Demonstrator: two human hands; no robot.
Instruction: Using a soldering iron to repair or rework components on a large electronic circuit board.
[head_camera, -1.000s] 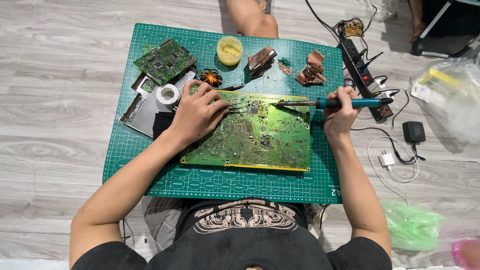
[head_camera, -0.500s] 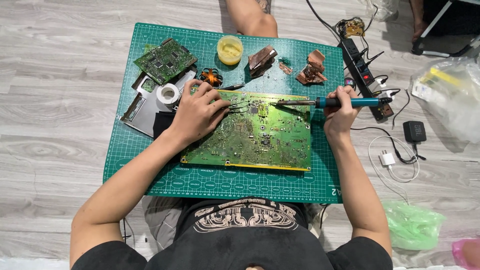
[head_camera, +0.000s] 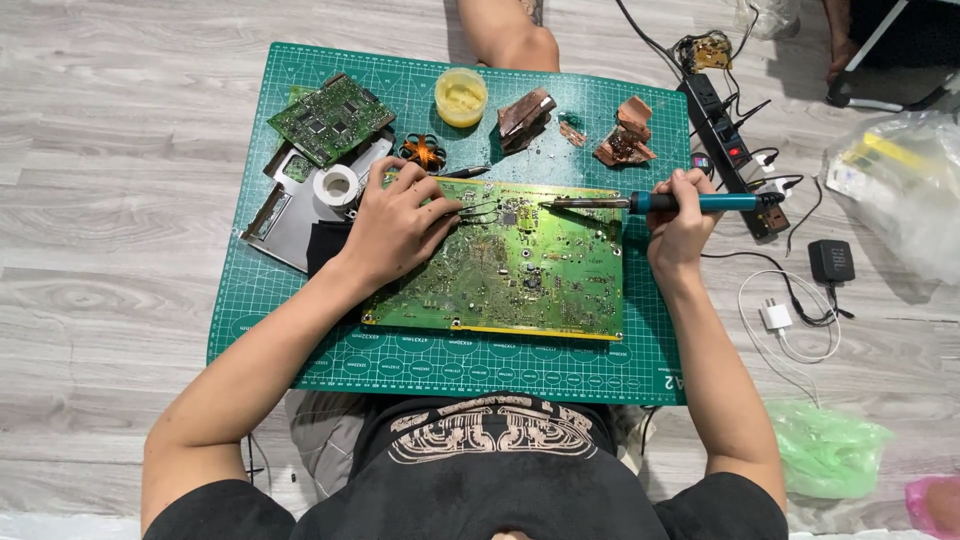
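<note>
A large green circuit board (head_camera: 530, 275) lies on a green cutting mat (head_camera: 300, 330). My left hand (head_camera: 395, 225) rests on the board's upper left part and pinches tweezers (head_camera: 478, 210) whose thin tips point right. My right hand (head_camera: 680, 225) grips a soldering iron (head_camera: 650, 203) with a blue handle. Its metal tip points left and sits over the board's top edge, close to the tweezer tips.
On the mat's far side sit a smaller green board (head_camera: 330, 115), a tape roll (head_camera: 335, 185), a yellow tub (head_camera: 461, 95), a copper coil (head_camera: 422, 152) and copper heat sinks (head_camera: 525, 113). A power strip (head_camera: 725, 140), a charger (head_camera: 775, 317) and plastic bags (head_camera: 900, 185) lie on the floor to the right.
</note>
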